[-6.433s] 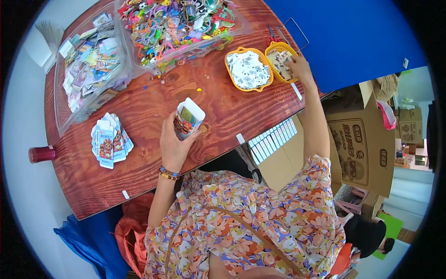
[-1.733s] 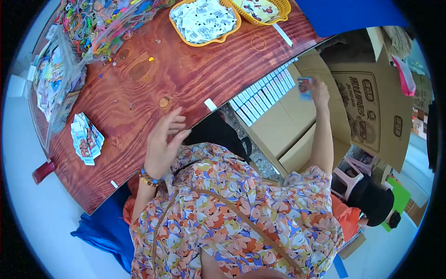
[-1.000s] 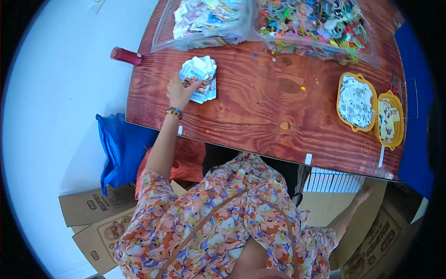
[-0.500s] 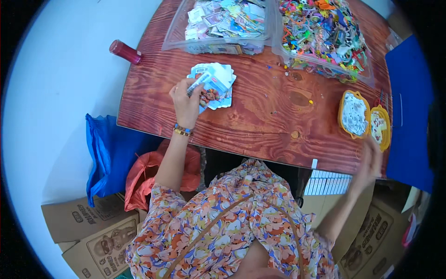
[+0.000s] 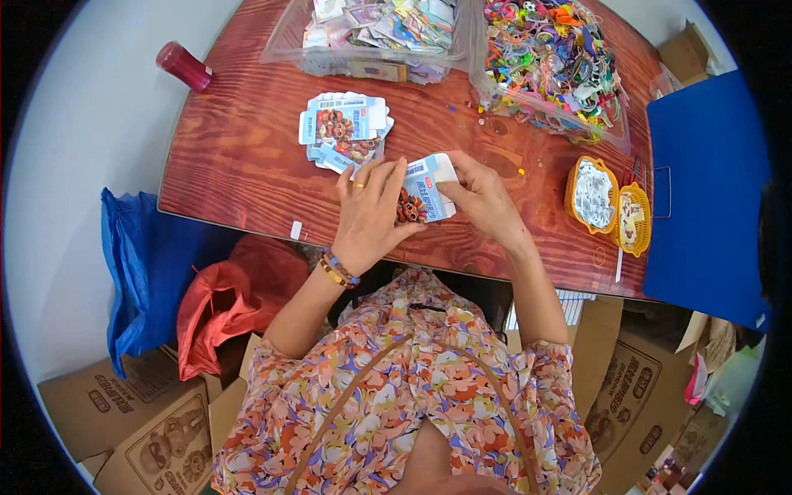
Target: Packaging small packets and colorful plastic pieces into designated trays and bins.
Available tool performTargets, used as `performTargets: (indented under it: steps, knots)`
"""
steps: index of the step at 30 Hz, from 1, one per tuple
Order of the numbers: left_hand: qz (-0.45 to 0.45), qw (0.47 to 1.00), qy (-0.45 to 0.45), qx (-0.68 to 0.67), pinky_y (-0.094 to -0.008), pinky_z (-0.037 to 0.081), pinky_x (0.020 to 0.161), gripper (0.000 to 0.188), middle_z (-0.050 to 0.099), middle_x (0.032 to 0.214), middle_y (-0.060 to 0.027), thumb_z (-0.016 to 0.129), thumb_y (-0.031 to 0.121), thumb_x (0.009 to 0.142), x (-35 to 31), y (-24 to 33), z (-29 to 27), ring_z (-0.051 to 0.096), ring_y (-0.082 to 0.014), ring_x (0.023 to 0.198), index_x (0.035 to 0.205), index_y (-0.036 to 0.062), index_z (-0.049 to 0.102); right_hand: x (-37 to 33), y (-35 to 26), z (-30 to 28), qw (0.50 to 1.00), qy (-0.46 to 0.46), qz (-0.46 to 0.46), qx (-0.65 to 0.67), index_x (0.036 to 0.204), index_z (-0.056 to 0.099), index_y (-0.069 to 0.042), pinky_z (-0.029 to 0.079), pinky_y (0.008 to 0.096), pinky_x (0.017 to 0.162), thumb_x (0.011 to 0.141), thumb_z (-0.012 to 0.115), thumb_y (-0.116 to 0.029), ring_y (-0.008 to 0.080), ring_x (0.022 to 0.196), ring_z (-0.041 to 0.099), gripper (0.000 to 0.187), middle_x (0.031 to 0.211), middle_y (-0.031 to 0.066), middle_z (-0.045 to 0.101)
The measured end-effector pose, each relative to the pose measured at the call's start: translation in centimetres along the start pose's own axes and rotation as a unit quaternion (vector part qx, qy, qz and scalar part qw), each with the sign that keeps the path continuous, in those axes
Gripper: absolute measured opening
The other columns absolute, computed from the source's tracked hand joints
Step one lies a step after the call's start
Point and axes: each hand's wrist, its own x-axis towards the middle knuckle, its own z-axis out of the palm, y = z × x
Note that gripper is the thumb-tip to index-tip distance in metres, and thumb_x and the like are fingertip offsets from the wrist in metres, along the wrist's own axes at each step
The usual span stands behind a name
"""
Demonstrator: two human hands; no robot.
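Both hands hold one small flat printed carton (image 5: 423, 195), white and blue with a red picture, just above the red-brown wooden table (image 5: 247, 157). My left hand (image 5: 371, 216) grips its left side with fingers spread over it. My right hand (image 5: 481, 195) pinches its right end. A short stack of the same flat cartons (image 5: 342, 128) lies on the table just beyond my left hand.
At the far edge stand a clear tub of printed packets (image 5: 375, 29) and a clear tub of colourful small toys (image 5: 553, 62). Two yellow trays (image 5: 610, 202) sit at the right by a blue board (image 5: 709, 181). A red bottle (image 5: 185, 66) lies far left. Cardboard boxes and bags are on the floor.
My left hand has lifted one carton off the stack and drawn it toward me. My right hand has come in from the right side and taken hold of the carton's other end.
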Motion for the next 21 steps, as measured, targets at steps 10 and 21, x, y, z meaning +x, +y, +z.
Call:
performTargets:
  steps: [10,21]
  knots:
    - [-0.134,0.972,0.036,-0.19,-0.0413,0.051,0.081,0.069,0.058,0.109,-0.0153,0.09,0.028,0.066,0.7,0.3,1.3,0.062,-0.0332,0.099,0.119,0.0034,0.054,-1.7,1.5,0.2,0.983,0.158,-0.034,0.092,0.132,0.053,0.0,0.05,0.0288,0.093,0.095,0.062,-0.003,0.0156,0.114,0.06,0.037,0.127,0.0131,0.062]
    - [-0.289,0.847,0.019,-0.445,-0.0321,0.056,0.076,0.05,0.071,0.102,-0.0139,0.082,0.013,0.079,1.2,2.1,2.2,0.07,-0.0191,0.091,0.119,-0.0015,0.056,-2.6,3.8,3.4,0.953,0.235,-0.192,0.025,0.128,0.055,0.001,0.054,0.0284,0.089,0.092,0.063,0.009,0.0186,0.11,0.064,0.038,0.125,0.0115,0.06]
